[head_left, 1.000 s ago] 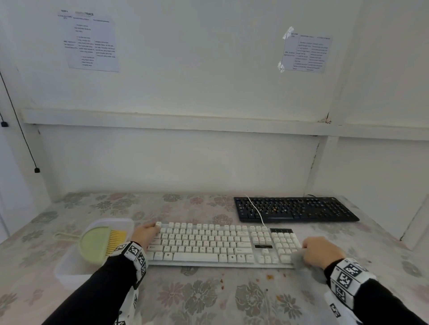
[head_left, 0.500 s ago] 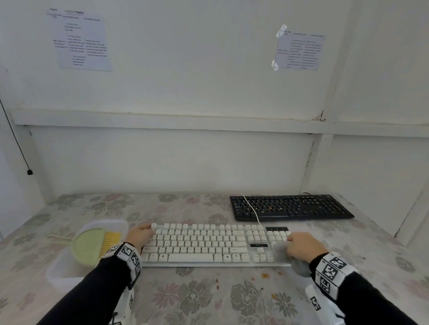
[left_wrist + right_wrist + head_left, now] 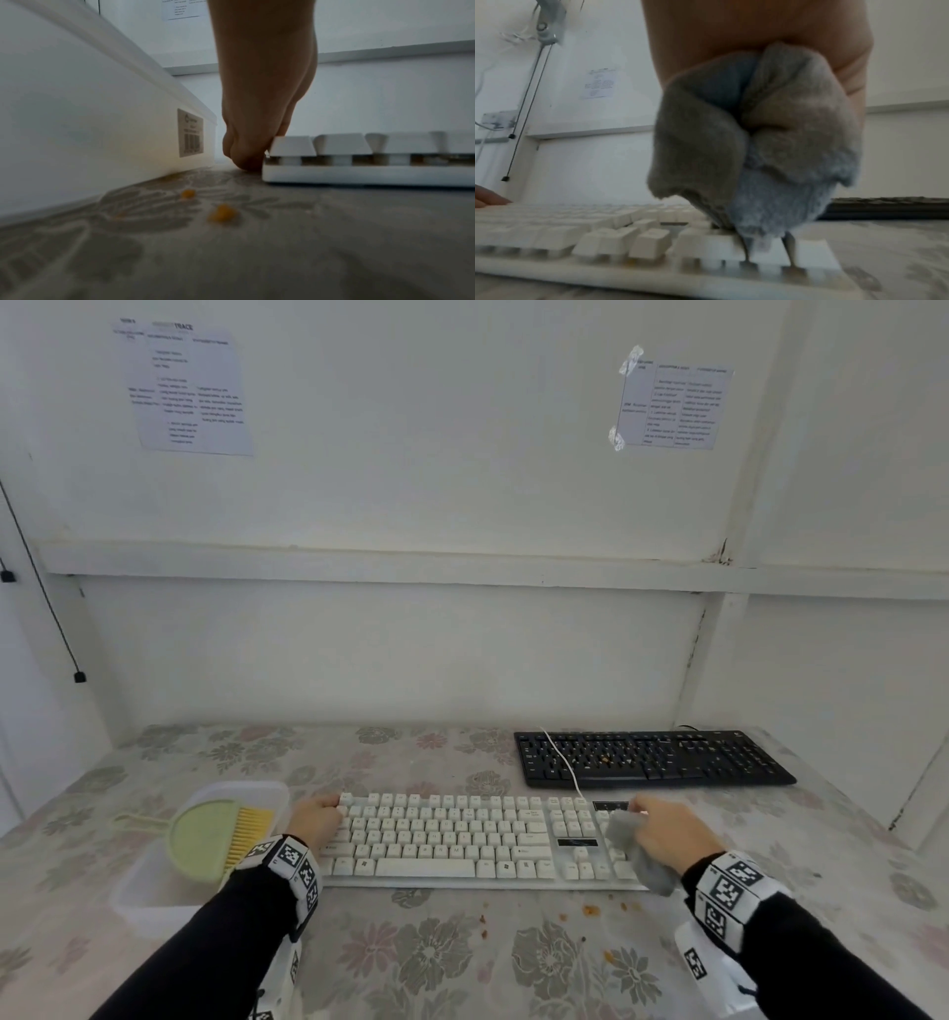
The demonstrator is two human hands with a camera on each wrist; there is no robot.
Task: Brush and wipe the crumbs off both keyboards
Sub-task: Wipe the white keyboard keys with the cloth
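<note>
The person wears long black sleeves [image 3: 226, 932] that reach to both wrists. Around each wrist sits a white band [image 3: 732, 891] printed with square black-and-white marker patterns, several squares side by side round the band. Below each band hangs a further white piece bearing smaller markers of the same kind. The left hand [image 3: 316, 821] and right hand [image 3: 672, 834] are bare

Tight at the left, open at the front.
Narrow gap between tub [image 3: 246, 793] and white keyboard [image 3: 462, 839], filled by left hand [image 3: 316, 821]; bare table [image 3: 436, 958] in front, black keyboard [image 3: 652, 760] blocking behind right.
</note>
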